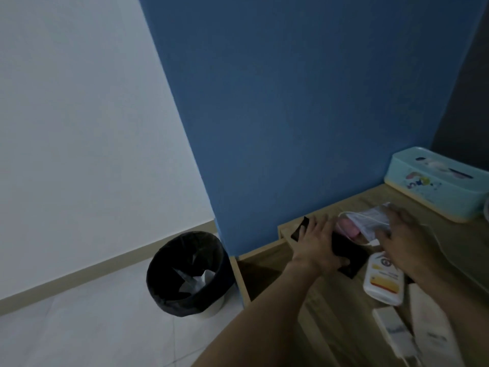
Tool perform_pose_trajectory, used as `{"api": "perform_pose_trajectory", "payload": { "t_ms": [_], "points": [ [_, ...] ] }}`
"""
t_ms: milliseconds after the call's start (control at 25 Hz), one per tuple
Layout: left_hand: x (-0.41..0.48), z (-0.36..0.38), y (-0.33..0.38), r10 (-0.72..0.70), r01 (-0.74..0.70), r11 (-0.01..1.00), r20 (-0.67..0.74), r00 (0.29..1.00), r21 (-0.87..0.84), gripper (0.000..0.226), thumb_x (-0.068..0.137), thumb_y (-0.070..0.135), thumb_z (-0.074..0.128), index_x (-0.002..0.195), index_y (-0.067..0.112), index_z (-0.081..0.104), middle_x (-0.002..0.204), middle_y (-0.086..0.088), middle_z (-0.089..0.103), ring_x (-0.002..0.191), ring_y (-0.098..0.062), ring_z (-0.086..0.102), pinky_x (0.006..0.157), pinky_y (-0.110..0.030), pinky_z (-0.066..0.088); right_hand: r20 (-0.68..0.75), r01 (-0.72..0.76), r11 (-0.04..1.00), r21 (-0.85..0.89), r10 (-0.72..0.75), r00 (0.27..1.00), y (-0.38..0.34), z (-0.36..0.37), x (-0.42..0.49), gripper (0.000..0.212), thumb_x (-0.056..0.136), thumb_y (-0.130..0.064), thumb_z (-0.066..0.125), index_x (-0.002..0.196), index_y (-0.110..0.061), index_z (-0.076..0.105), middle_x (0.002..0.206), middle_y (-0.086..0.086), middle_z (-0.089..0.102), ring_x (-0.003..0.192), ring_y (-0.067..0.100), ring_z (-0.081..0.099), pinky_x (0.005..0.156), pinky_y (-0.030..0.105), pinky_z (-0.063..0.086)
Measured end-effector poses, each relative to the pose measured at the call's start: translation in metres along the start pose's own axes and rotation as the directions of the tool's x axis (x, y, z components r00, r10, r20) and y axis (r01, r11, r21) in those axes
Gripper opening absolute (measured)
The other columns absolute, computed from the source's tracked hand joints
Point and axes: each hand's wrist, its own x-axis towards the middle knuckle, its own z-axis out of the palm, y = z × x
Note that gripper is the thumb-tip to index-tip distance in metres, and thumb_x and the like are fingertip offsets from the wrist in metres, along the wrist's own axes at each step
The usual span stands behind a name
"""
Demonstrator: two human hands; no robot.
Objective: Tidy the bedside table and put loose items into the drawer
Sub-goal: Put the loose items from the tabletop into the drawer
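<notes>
The wooden bedside table (341, 308) fills the lower right. My left hand (316, 246) lies across a flat black object (349, 263) near the table's left edge, with fingers spread over it and the thumb round its near edge. Blurred, my right hand (404, 234) hovers with straight fingers over a white face mask packet (370, 219) and a white cable (366, 243). A pink item (346, 229) lies between the hands. A white lotion bottle (383, 282) and a white charger (393, 331) lie nearer me. An open wooden compartment (260, 271) sits below the table's left edge.
A teal tissue box (434, 186) stands at the table's back against the blue wall (291, 115). On the tiled floor to the left is a bin (185, 274) lined with a black bag, with crumpled paper inside. A pale flat box (434, 337) lies at the bottom right.
</notes>
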Motion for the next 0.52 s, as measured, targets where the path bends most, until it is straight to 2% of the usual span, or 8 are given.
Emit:
{"api": "perform_pose_trajectory", "payload": {
  "t_ms": [80, 160, 240, 400, 520],
  "points": [
    [0.014, 0.006, -0.009, 0.059, -0.07, 0.992, 0.102, 0.993, 0.104, 0.092, 0.073, 0.029, 0.076, 0.147, 0.02, 0.022, 0.156, -0.004, 0.022, 0.146, -0.028, 0.009, 0.118, -0.054, 0.007, 0.072, 0.03, 0.996, -0.082, -0.024, 0.997, 0.011, 0.01, 0.022, 0.049, 0.08, 0.001, 0.056, 0.128, 0.002, 0.048, 0.131, 0.028, 0.051, 0.119, 0.041, 0.048, 0.099, 0.046, 0.041],
    [0.02, 0.012, -0.015, 0.071, -0.103, 0.976, 0.169, 0.983, 0.193, 0.087, 0.075, 0.025, 0.074, 0.147, 0.02, 0.024, 0.155, -0.004, 0.025, 0.146, -0.029, 0.008, 0.117, -0.056, 0.006, 0.148, -0.001, 0.986, -0.166, 0.026, 0.989, 0.019, 0.016, 0.034, 0.049, 0.082, -0.004, 0.053, 0.131, -0.006, 0.048, 0.127, 0.022, 0.057, 0.112, 0.034, 0.055, 0.095, 0.04, 0.045],
    [0.02, 0.013, -0.017, 0.086, -0.118, 0.959, 0.13, 0.988, 0.257, 0.078, 0.079, 0.022, 0.071, 0.145, 0.021, 0.029, 0.152, -0.004, 0.031, 0.144, -0.028, 0.014, 0.118, -0.053, 0.006, 0.197, -0.023, 0.967, -0.252, 0.075, 0.978, 0.019, 0.018, 0.034, 0.046, 0.084, -0.012, 0.055, 0.129, -0.013, 0.051, 0.12, 0.017, 0.062, 0.103, 0.029, 0.06, 0.087, 0.035, 0.048],
    [0.021, 0.015, -0.016, 0.127, -0.142, 0.938, 0.066, 0.99, 0.317, 0.066, 0.082, 0.017, 0.066, 0.141, 0.018, 0.036, 0.146, -0.006, 0.039, 0.141, -0.028, 0.02, 0.119, -0.049, 0.006, 0.111, -0.012, 0.967, -0.255, 0.042, 0.993, 0.024, 0.017, 0.027, 0.024, 0.08, -0.014, 0.06, 0.103, -0.015, 0.067, 0.101, 0.014, 0.068, 0.087, 0.027, 0.063, 0.073, 0.031, 0.049],
    [0.02, 0.015, -0.016, 0.145, -0.156, 0.925, 0.057, 0.988, 0.348, 0.059, 0.083, 0.018, 0.065, 0.137, 0.017, 0.04, 0.141, -0.008, 0.046, 0.135, -0.029, 0.03, 0.118, -0.045, 0.013, 0.046, -0.021, 0.964, -0.266, 0.034, 0.998, 0.028, 0.013, 0.027, 0.013, 0.08, -0.011, 0.059, 0.088, -0.011, 0.069, 0.088, 0.013, 0.069, 0.07, 0.024, 0.06, 0.061, 0.025, 0.043]
  ]
}}
